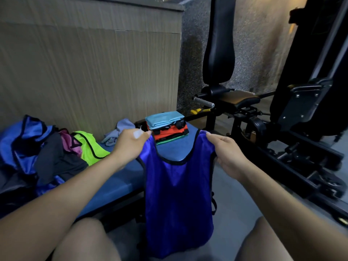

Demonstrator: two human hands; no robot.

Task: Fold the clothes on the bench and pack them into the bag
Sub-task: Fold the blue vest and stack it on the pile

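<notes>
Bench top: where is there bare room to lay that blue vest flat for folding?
The bare blue pad of the bench runs between the neon-green vest and the folded stack, right under the held blue vest. Left of it is crowded: a heap of unfolded clothes. The far end holds the stack and a grey garment.

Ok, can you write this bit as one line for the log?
step: holding up to fold | item: blue vest | left hand: pinches strap | right hand: pinches strap | folded pile: on bench
</notes>
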